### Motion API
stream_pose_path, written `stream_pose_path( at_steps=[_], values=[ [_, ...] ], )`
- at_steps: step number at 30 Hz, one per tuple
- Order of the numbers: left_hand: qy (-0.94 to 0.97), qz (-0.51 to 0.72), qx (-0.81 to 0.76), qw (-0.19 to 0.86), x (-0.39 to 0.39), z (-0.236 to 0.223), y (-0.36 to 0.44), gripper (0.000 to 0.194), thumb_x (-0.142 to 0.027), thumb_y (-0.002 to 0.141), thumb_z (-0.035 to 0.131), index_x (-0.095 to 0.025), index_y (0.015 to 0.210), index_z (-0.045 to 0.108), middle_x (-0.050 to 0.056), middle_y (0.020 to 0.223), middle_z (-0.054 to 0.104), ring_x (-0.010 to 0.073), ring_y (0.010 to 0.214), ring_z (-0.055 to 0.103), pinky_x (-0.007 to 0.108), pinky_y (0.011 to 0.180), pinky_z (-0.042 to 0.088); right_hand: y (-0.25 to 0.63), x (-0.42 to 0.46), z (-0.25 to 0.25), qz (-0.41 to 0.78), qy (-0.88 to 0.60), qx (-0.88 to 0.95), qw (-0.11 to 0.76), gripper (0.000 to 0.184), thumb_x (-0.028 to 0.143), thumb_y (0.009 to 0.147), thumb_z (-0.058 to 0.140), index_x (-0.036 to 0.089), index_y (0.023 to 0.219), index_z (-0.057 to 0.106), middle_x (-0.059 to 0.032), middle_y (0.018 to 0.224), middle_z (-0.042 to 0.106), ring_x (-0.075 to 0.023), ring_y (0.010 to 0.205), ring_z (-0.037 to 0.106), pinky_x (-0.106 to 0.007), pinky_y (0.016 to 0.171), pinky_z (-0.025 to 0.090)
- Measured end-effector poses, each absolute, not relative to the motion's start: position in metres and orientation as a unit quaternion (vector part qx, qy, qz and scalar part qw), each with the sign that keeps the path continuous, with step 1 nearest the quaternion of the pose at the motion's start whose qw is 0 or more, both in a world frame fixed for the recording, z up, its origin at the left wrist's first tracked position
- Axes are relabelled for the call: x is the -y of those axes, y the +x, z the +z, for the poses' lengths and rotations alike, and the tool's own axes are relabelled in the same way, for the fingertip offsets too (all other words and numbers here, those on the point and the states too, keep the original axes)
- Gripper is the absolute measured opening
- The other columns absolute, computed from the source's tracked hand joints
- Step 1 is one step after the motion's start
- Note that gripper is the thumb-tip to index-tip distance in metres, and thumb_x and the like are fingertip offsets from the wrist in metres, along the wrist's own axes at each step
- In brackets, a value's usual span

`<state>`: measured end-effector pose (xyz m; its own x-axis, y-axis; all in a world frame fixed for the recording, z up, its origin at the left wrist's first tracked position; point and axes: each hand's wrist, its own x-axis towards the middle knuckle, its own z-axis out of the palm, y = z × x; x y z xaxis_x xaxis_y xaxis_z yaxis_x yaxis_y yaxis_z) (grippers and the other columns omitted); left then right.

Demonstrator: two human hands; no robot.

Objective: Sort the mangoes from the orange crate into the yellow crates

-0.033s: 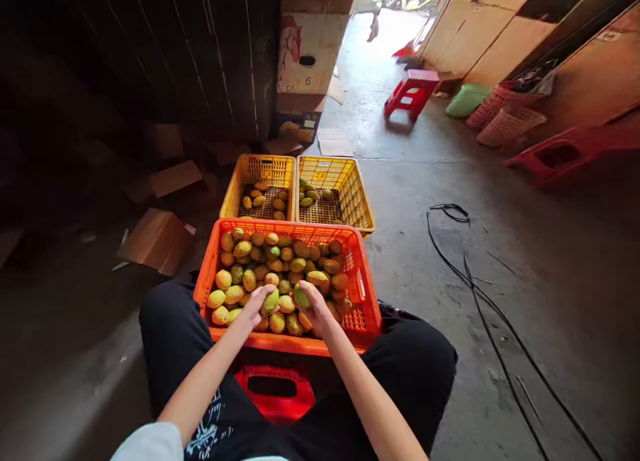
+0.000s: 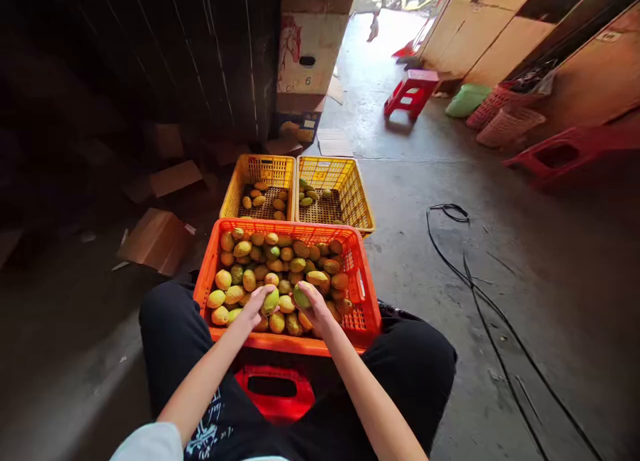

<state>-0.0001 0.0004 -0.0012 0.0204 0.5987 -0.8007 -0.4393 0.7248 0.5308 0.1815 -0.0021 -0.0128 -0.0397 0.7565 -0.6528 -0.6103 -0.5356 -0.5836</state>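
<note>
At far left I see a folded cardboard box (image 2: 157,241) on the dark floor, with a flat cardboard piece (image 2: 176,178) behind it. Next come the black trousers (image 2: 175,321), one knee on each side of an orange crate (image 2: 287,343). Yellow and green fruit (image 2: 249,280) covers most of the crate's bottom. Beyond its far rim, the left yellow crate (image 2: 231,189) has a few fruits inside.

I have the left hand (image 2: 256,304) clamped on a green-yellow fruit (image 2: 271,302), above the others near the crate's front. A red stool (image 2: 275,408) shows below, between the legs. The two hands are apart; the right hand (image 2: 316,306) is wrapped around a darker green fruit (image 2: 301,297), also over the crate.

The right yellow crate (image 2: 357,198) stands side by side with its neighbour, also with a few fruits. Farther right I can make out a small red stool (image 2: 413,91), a black cable (image 2: 493,308), a green bag (image 2: 469,101) and pink baskets (image 2: 510,124).
</note>
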Motion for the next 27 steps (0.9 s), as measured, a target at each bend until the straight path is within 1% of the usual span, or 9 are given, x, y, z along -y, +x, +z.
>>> stream_pose_path(
  at_steps=[3,6,10,13,16,20,22,25,27],
  values=[
    [0.077,0.359,-0.597,0.713,-0.001,-0.004,0.0,0.019,-0.026,0.086,0.084,-0.015,0.095,0.073,0.001,0.077,0.069,0.0146,0.063,0.063,0.025,0.057,0.058,0.18,0.003,-0.017,0.718,-0.506,0.097,0.468,0.051,0.04,0.05,0.107,0.023,0.081,0.071,0.0033,0.078,0.074,-0.02,0.073,0.074,-0.034,0.071,0.063],
    [0.087,0.36,-0.584,0.722,-0.001,-0.002,0.002,0.024,-0.027,0.089,0.082,-0.015,0.109,0.077,0.002,0.085,0.073,0.0136,0.062,0.064,0.023,0.054,0.055,0.178,0.005,-0.021,0.702,-0.527,0.121,0.463,0.044,0.041,0.055,0.102,0.023,0.083,0.074,0.0031,0.074,0.072,-0.0183,0.069,0.07,-0.03,0.065,0.058],
    [0.085,0.361,-0.568,0.735,0.0,0.003,0.005,0.02,-0.025,0.105,0.062,-0.016,0.117,0.075,0.002,0.086,0.072,0.0144,0.064,0.069,0.023,0.059,0.059,0.176,0.006,-0.023,0.692,-0.527,0.137,0.473,0.034,0.046,0.064,0.093,0.024,0.081,0.073,0.0006,0.075,0.073,-0.0197,0.074,0.071,-0.027,0.062,0.055],
    [0.059,0.349,-0.563,0.747,0.0,0.006,0.004,0.029,-0.027,0.111,0.048,-0.014,0.122,0.071,0.006,0.087,0.073,0.0184,0.072,0.075,0.024,0.062,0.061,0.176,0.006,-0.021,0.695,-0.528,0.128,0.471,0.032,0.048,0.067,0.089,0.024,0.076,0.069,-0.0031,0.074,0.074,-0.0238,0.077,0.074,-0.029,0.063,0.056],
    [0.023,0.336,-0.557,0.759,-0.001,0.007,0.001,0.04,-0.036,0.114,0.042,-0.009,0.122,0.069,0.013,0.09,0.076,0.0223,0.075,0.078,0.026,0.06,0.061,0.176,0.006,-0.018,0.694,-0.539,0.106,0.465,0.031,0.049,0.071,0.085,0.024,0.074,0.066,-0.0051,0.071,0.075,-0.0247,0.072,0.073,-0.03,0.059,0.055],
    [-0.042,0.335,-0.548,0.765,-0.004,0.006,-0.003,0.05,-0.045,0.116,0.034,-0.008,0.11,0.068,0.011,0.078,0.073,0.0176,0.055,0.067,0.024,0.048,0.055,0.178,0.004,-0.012,0.709,-0.537,0.065,0.453,0.033,0.054,0.079,0.078,0.024,0.075,0.066,-0.007,0.069,0.075,-0.0257,0.068,0.073,-0.032,0.054,0.054],
    [-0.056,0.331,-0.557,0.759,-0.005,0.003,-0.004,0.054,-0.052,0.115,0.036,-0.01,0.106,0.068,0.009,0.072,0.07,0.0157,0.048,0.062,0.023,0.042,0.051,0.178,0.003,-0.01,0.723,-0.52,0.053,0.452,0.033,0.054,0.082,0.075,0.023,0.076,0.066,-0.0077,0.07,0.076,-0.0264,0.069,0.075,-0.032,0.055,0.056],
    [-0.05,0.317,-0.569,0.758,-0.006,-0.005,-0.007,0.053,-0.062,0.11,0.051,-0.012,0.102,0.067,0.007,0.072,0.07,0.0158,0.047,0.062,0.024,0.04,0.05,0.177,0.002,-0.009,0.735,-0.508,0.04,0.448,0.03,0.052,0.083,0.074,0.023,0.078,0.068,-0.0076,0.07,0.076,-0.0278,0.071,0.077,-0.033,0.056,0.058],
    [-0.033,0.319,-0.554,0.768,-0.006,-0.011,-0.007,0.042,-0.055,0.107,0.064,-0.013,0.103,0.066,0.007,0.075,0.071,0.0161,0.05,0.065,0.024,0.045,0.055,0.176,0.002,-0.01,0.729,-0.514,0.036,0.451,0.03,0.051,0.083,0.074,0.023,0.079,0.069,-0.0076,0.07,0.076,-0.0285,0.073,0.078,-0.033,0.056,0.058]
  ],
)
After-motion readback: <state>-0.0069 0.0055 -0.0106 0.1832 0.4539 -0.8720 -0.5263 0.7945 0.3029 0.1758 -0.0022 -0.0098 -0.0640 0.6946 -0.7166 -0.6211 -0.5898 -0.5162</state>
